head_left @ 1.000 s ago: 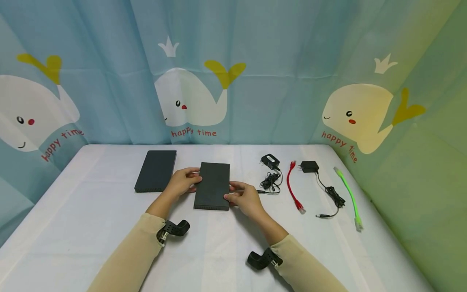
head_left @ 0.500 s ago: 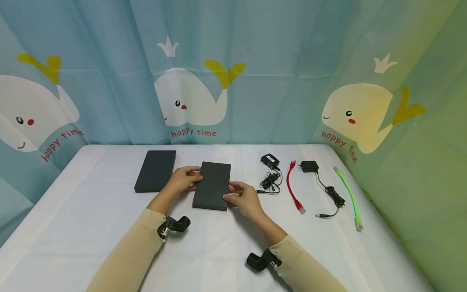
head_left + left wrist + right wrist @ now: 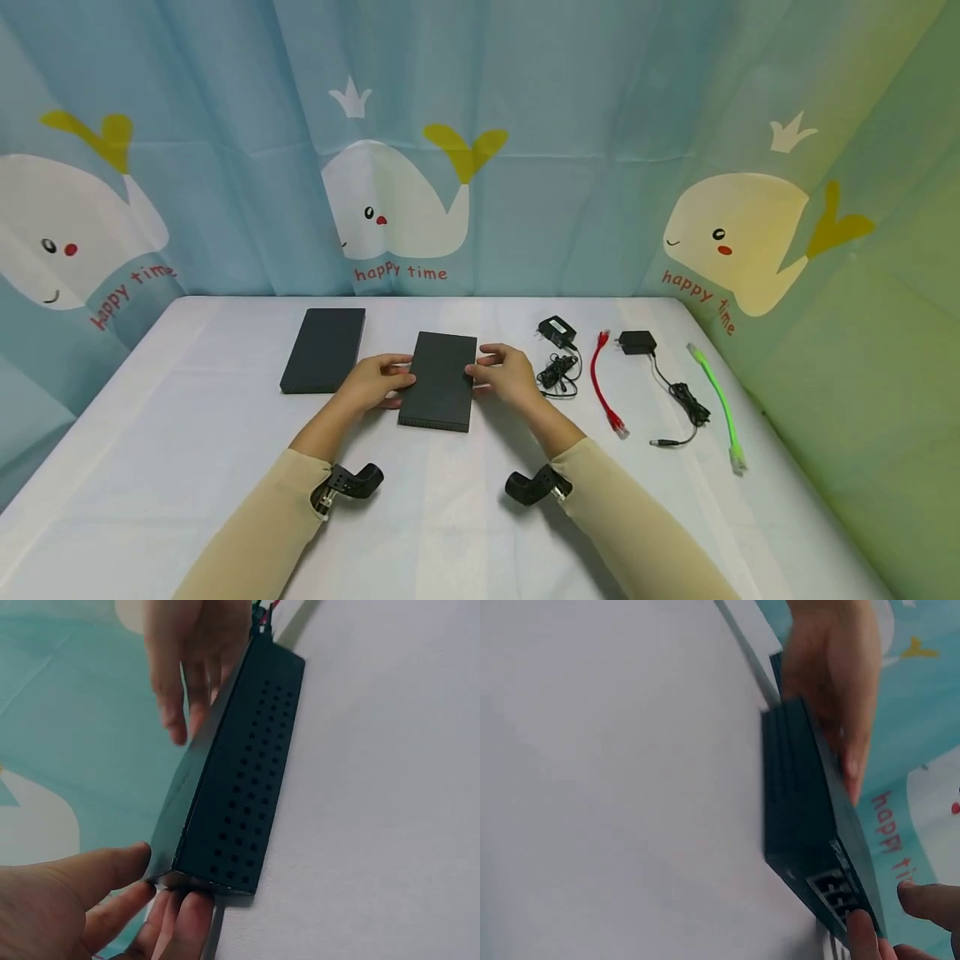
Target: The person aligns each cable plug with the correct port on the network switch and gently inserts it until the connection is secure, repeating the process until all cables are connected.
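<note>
A flat black network switch (image 3: 437,382) lies between my hands at mid-table; the left wrist view shows vent holes along its near edge. My left hand (image 3: 371,383) grips its left side, thumb at the top edge and fingers against the side. Along the opposite side, my right hand (image 3: 510,375) touches the switch with its fingers, beside several sockets (image 3: 832,892) in the right wrist view. Its thumb stands apart from the top face there. A second black flat box (image 3: 324,350) lies to the left, behind my left hand.
Right of the switch lie a black power adapter (image 3: 557,332) with a bundled cord, a red network cable (image 3: 597,375), another power adapter (image 3: 637,342) with its cord, and a green network cable (image 3: 718,400). A whale-print curtain (image 3: 570,167) hangs behind the white table (image 3: 450,517).
My right hand has slid away from me along the switch's right side, and its thumb has lifted off. The left hand keeps its grip; the switch has barely moved.
</note>
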### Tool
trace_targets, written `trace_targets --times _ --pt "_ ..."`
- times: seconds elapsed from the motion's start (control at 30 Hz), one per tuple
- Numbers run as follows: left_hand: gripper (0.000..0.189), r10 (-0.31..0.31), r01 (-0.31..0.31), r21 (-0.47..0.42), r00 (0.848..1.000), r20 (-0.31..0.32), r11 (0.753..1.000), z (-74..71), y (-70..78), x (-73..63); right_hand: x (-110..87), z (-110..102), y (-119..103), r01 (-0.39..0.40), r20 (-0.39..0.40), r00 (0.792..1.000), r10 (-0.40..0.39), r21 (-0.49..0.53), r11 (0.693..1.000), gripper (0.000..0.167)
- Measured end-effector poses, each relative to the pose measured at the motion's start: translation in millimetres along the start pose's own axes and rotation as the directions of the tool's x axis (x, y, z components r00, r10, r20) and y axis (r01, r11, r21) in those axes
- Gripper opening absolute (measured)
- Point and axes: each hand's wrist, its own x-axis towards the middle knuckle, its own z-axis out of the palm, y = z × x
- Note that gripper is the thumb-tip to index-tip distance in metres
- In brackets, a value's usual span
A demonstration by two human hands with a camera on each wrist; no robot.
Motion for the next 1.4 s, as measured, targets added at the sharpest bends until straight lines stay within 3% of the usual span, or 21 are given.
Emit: trace_targets --times 0.27,0.6,1.1,1.4 --pt "0.049 0.023 -0.023 0.024 1.000 -0.008 0.999 4.6 -4.5 -16.4 25.3 -0.5 -4.5 -0.083 -0.038 0.996 0.084 0.021 0.996 0.050" --pt "0.047 0.033 -0.032 0.026 0.997 -0.065 0.999 6.5 -3.5 -20.0 31.7 -0.2 -3.9 -0.122 -0.040 0.992 0.124 0.030 0.992 0.047" --pt "0.044 -0.003 0.003 0.042 1.000 0.011 0.999 0.4 1.1 -4.1 22.8 -5.5 4.1 -0.120 -0.052 0.991 0.126 0.107 0.987 0.049" --pt "0.042 -0.015 0.009 0.101 0.998 0.054 0.995 -1.5 10.2 8.6 14.1 -8.8 9.8 -0.075 -0.111 0.990 0.092 0.150 0.986 0.049"
